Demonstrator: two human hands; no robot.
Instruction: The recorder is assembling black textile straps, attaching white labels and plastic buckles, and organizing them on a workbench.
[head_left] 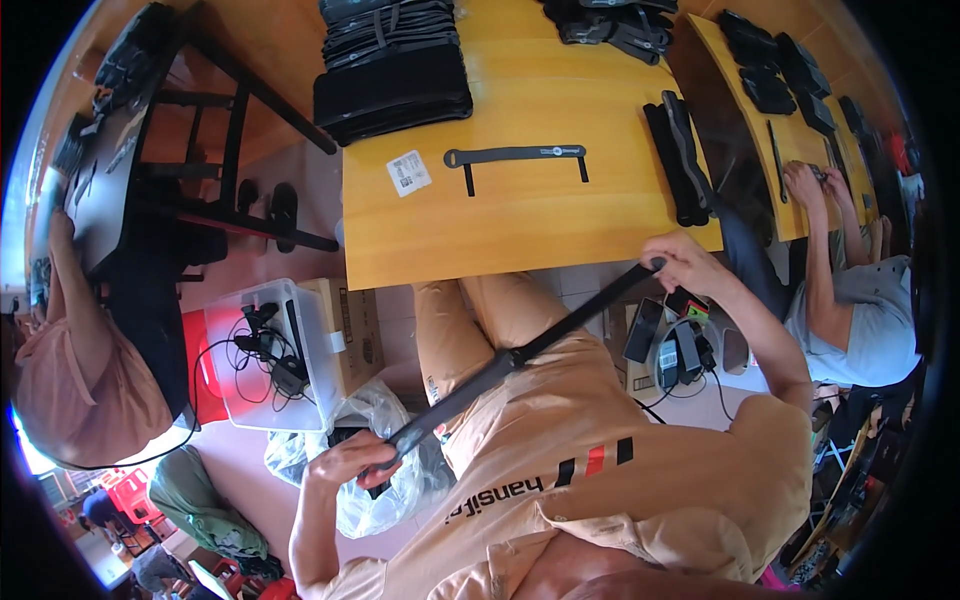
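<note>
A long black strap (455, 398) is stretched taut on a slant across my lap, with a small raised join near its middle. My left hand (350, 464), low beside a clear plastic bag, is closed round its lower end. Up by the table's near right corner, my right hand (688, 268) grips the other end. On the yellow table (540, 235) in front of me lies a flat dark grey strap (515, 155) with a ring-shaped end and printing, above two short black strips (471, 180). A white printed label (408, 174) lies left of it.
Stacked black straps (392, 95) stand at the table's far left, more (618, 30) at the far right. Black bundles (678, 160) line the right edge. Below are a clear bin (270, 355) of cables and a plastic bag (375, 500). Co-workers sit on both sides.
</note>
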